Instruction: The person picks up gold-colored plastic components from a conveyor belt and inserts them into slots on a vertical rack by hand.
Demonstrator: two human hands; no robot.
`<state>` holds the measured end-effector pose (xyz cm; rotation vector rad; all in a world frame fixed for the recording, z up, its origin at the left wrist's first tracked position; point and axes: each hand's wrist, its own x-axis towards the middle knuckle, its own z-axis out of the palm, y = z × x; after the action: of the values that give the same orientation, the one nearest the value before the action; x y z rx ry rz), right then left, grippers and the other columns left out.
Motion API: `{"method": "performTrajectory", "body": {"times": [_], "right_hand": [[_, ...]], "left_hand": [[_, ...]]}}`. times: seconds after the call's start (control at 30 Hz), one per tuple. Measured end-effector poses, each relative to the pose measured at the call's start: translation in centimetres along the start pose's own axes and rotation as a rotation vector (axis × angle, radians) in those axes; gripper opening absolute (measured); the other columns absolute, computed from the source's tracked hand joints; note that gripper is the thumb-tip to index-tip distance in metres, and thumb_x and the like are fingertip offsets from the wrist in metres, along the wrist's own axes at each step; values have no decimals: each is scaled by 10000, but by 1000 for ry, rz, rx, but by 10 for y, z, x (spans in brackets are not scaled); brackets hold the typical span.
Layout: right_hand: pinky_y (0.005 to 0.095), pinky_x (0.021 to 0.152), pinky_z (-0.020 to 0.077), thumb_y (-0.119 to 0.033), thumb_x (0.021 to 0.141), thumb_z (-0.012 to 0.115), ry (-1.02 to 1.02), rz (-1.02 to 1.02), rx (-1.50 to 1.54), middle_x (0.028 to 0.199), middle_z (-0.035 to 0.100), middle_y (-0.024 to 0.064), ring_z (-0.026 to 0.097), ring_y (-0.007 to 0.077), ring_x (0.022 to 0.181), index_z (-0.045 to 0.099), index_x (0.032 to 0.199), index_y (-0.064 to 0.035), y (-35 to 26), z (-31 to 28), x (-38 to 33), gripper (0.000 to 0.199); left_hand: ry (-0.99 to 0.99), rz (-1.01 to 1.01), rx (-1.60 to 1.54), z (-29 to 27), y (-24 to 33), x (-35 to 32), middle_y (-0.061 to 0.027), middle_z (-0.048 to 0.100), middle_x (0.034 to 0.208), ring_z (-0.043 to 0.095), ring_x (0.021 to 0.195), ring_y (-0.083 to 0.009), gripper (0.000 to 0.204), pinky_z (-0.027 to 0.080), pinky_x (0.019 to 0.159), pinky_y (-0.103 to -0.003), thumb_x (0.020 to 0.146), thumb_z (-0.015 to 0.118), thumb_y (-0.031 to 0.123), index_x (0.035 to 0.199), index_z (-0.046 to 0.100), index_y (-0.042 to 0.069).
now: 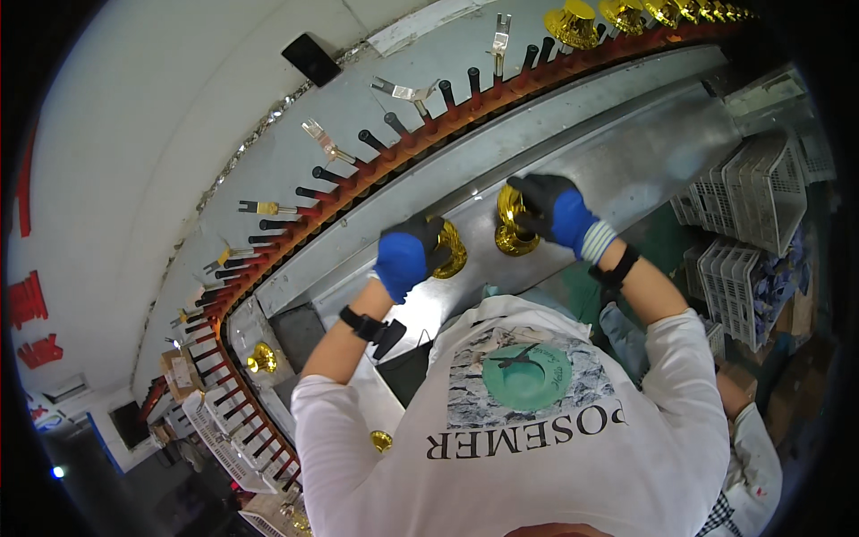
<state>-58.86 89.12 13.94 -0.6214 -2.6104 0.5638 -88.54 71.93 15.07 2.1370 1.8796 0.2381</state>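
My left hand (410,256), in a blue and black glove, is closed on a shiny gold flared piece (454,249). The fingers cover part of that piece. Just right of it, my right hand (555,211), gloved alike with a striped cuff, grips a second gold piece (515,240). This one has a narrow waist and a wide round foot, and its upper part is partly behind the fingers. Both pieces are over a grey metal worktop (617,157), apart from each other.
Beyond the worktop curves an orange conveyor track (358,183) with upright black-tipped spindles. Metal forked holders (405,92) stand on some. Gold cups (573,24) sit on the far right spindles. White plastic crates (729,282) stand at right, near another person's arm (735,394).
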Motion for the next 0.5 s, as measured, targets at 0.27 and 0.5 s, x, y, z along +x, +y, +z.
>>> {"method": "performTrajectory", "body": {"times": [0.27, 0.5], "right_hand": [[494, 873, 571, -356, 811, 817, -250, 212, -196, 1131, 702, 160, 704, 377, 988, 598, 1414, -97, 5, 84, -38, 692], [517, 1147, 458, -431, 914, 772, 235, 136, -392, 1522, 558, 253, 555, 456, 1370, 523, 1532, -50, 47, -44, 33, 767]], "left_hand": [[-81, -141, 75, 78, -9, -6, -189, 693, 977, 709, 810, -407, 594, 549, 688, -547, 856, 780, 405, 1344, 613, 111], [213, 98, 16, -56, 45, 54, -228, 709, 1150, 717, 846, -418, 645, 562, 699, -519, 899, 781, 423, 1384, 603, 36]]}}
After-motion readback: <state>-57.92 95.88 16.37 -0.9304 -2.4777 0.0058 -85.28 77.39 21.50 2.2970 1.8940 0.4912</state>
